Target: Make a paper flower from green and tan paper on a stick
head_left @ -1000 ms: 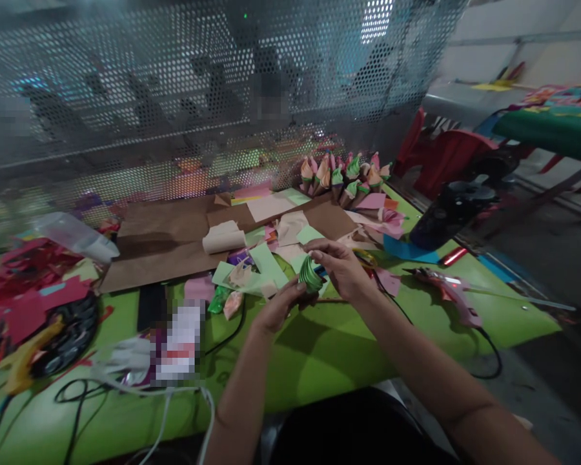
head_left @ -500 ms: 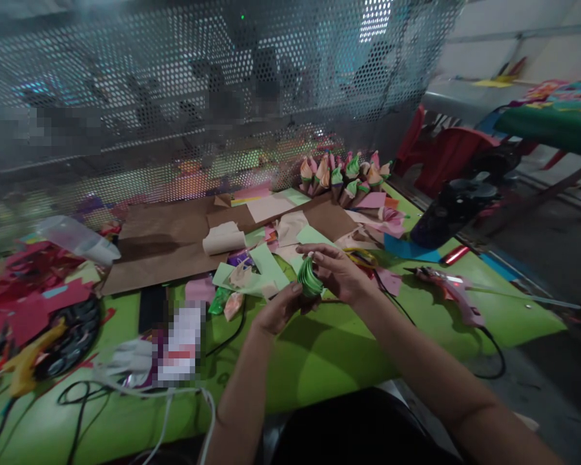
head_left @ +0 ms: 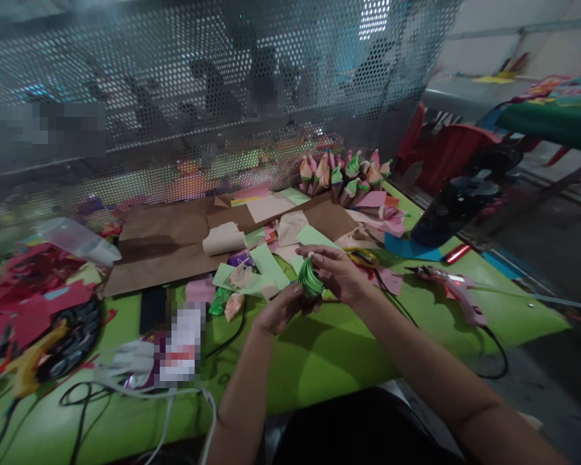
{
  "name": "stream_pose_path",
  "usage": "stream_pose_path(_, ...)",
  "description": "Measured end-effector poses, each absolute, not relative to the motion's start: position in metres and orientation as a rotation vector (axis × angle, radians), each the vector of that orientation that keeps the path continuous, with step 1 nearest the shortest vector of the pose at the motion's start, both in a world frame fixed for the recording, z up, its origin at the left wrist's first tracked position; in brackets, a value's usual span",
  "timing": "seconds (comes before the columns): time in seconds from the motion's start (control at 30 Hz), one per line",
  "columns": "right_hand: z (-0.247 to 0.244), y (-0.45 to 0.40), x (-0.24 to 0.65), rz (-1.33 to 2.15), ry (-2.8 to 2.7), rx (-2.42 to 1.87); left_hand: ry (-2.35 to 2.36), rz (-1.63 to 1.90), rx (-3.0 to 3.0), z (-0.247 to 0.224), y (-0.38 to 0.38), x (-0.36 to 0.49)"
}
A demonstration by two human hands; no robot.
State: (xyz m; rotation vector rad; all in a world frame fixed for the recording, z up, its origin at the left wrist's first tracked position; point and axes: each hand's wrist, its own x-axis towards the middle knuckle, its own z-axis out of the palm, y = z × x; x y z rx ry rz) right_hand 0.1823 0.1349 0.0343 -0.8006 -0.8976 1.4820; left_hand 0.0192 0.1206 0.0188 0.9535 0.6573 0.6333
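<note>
A layered green paper swirl [head_left: 311, 279] is held between my two hands above the green table [head_left: 339, 361]. My left hand [head_left: 283, 310] grips its lower left side, thumb on the front. The fingers of my right hand [head_left: 333, 270] pinch it near its pale tip. Light green paper pieces [head_left: 266, 268] lie just behind my left hand. Yellow-handled scissors [head_left: 362, 258] rest behind my right hand. Finished-looking paper cones with green, pink and peach swirls [head_left: 352, 166] stand grouped at the back right.
A pink glue gun [head_left: 458, 297] and a dark tumbler [head_left: 452, 210] are at the right. Brown paper [head_left: 164, 239] spreads across the back left. Red scraps [head_left: 33, 303], a yellow glue gun [head_left: 36, 361] and loose cables [head_left: 208, 400] occupy the left. A perforated metal panel [head_left: 198, 97] rises behind.
</note>
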Motion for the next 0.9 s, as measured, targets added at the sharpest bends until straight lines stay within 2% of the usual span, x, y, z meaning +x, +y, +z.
stream_pose_path(0.47, 0.036, 0.138, 0.181, 1.218, -0.901, -0.871, 0.853, 0.838, 1.001, 0.000, 0.129, 0.022)
stream_pose_path(0.9, 0.033, 0.137, 0.183, 1.152, -0.924, -0.925, 0.948, 0.823, 1.114, 0.004, 0.129, 0.022)
